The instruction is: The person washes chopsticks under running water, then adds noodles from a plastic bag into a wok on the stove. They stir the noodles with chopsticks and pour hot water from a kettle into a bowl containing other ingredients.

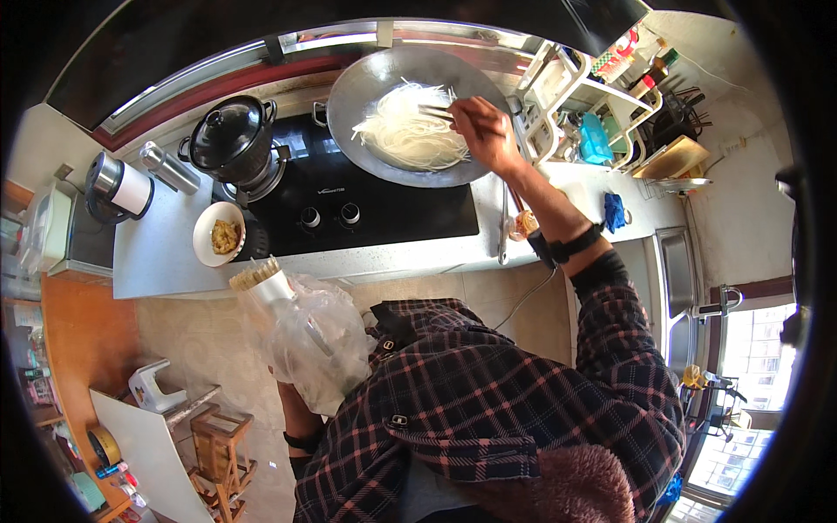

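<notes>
In the wok [349,144] on the far side of the stove lies a loose heap of long white noodles [405,131]. My right hand [486,135] is closed around chopsticks [433,112], whose tips reach into the noodles. Held up over the floor near the counter edge is a clear plastic bag [327,340]. A bundle of dried noodles [255,275] with a white wrap sticks out of its top. My left forearm [301,414] comes up behind this bag; the hand gripping it is mostly hidden by the plastic.
A black lidded pot [231,135] sits on the left burner. Before it stands a white bowl [205,240] with yellowish food. An electric kettle [119,187] and a steel flask [170,167] are further left. To the right are a white rack [575,96], a blue cloth [615,212] and the sink [676,279].
</notes>
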Demonstrator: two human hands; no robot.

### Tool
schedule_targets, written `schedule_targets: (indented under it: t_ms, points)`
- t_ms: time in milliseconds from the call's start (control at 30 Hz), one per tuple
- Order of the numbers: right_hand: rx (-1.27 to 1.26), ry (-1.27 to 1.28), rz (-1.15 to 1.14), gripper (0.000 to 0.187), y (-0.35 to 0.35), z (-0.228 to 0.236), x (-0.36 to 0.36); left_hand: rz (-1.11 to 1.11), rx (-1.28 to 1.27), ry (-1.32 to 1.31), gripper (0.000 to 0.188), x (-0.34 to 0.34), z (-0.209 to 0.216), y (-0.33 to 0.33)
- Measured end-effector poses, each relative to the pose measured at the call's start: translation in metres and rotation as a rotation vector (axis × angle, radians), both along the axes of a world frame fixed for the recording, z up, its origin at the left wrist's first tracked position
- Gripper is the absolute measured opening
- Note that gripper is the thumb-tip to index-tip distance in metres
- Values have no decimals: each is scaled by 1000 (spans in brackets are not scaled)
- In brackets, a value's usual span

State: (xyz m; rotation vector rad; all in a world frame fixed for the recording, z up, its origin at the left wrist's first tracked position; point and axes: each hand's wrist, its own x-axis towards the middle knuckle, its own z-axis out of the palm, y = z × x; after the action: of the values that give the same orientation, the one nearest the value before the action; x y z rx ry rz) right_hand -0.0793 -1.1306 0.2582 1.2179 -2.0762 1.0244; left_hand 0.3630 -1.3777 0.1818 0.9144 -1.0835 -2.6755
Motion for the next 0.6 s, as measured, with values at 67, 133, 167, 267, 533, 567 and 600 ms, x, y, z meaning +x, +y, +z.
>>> schedule_targets:
  t_ms: [67, 133, 167, 267, 533, 567, 600]
  points:
    - [132, 21, 133, 20, 18, 5, 28, -19, -4, 3, 60, 0, -2, -2]
    - [335, 276, 245, 23, 38, 5, 65, -36, -8, 6, 60, -3, -3, -5]
    - [476, 349, 305, 24, 48, 1, 89, -45, -9, 4, 60, -4, -3, -6]
    - [562, 292, 550, 22, 74, -25, 135, -77, -4, 4, 60, -11, -3, -7]
    - [982, -53, -101, 21, 94, -162, 115, -188, -13, 52, 60, -34, -11, -15]
    - [917, 4, -162, 20, 88, -179, 108, -205, -13, 60, 60, -36, -12, -16]
    - [897, 21, -228, 18, 80, -195, 103, -223, -11, 69, 60, -39, -14, -18]
